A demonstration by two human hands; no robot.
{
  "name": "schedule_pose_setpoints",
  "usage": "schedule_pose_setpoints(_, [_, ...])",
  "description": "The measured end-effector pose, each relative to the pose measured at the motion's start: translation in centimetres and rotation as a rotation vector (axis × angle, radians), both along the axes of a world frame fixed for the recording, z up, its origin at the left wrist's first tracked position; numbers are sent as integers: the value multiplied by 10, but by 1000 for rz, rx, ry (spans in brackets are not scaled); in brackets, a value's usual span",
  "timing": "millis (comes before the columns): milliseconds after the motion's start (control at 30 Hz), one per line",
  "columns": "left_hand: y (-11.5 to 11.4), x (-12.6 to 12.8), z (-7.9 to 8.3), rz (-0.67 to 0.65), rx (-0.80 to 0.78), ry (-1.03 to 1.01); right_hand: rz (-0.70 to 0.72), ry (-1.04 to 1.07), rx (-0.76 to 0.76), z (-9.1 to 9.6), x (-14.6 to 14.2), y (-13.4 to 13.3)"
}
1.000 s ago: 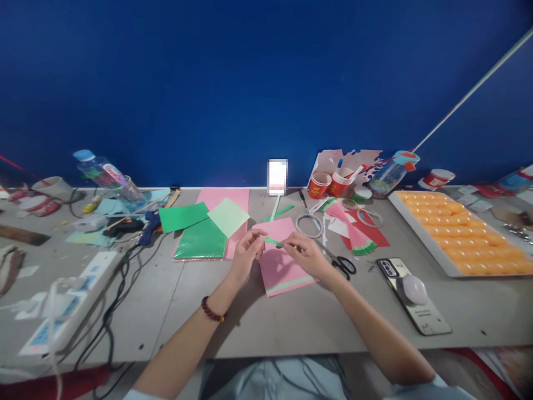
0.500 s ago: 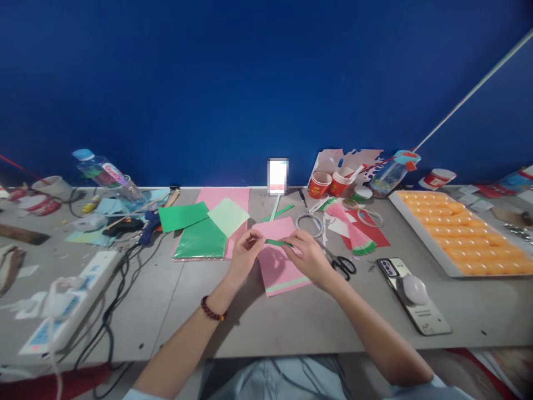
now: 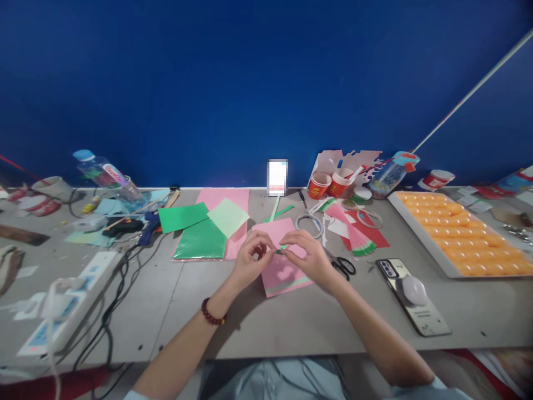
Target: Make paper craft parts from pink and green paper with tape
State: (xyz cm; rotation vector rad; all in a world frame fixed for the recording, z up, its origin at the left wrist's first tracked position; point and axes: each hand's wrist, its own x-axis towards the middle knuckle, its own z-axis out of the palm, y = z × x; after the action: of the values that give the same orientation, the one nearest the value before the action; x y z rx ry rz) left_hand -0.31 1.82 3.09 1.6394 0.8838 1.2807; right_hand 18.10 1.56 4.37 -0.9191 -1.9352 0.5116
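Observation:
My left hand and my right hand meet above a pink sheet of paper. Both are closed in a pinch on a small green paper strip, of which only bits show between the fingertips. A pale green band crosses the lower edge of the pink sheet. Beyond the hands lie a pale green strip and a darker green strip. Black-handled scissors rest just right of my right hand, their blades partly hidden.
Green sheets and a pale green square lie to the left, near a glue gun and a power strip. Rightward are paper cups, a folded pink paper fan, a phone and a tray of orange balls.
My fingertips have come closer together and slightly lower. The green strip, stretched straight between them before, is now bent or folded and mostly covered by the fingers.

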Motion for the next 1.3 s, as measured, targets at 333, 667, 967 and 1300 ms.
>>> schedule_pose_setpoints(333, [-3, 0, -1, 11, 135, 25, 74, 74, -164, 5, -2, -6])
schedule_pose_setpoints(667, [-15, 4, 1, 173, 126, -26, -44, 251, -291, 2, -7, -7])
schedule_pose_setpoints(967, [-17, 15, -4, -125, -293, 58, -255, 723, -386, -7, 1, 5])
schedule_pose_setpoints(1300, [-3, 11, -9, -165, -532, -151, -350, 874, -368, -3, 6, 11])
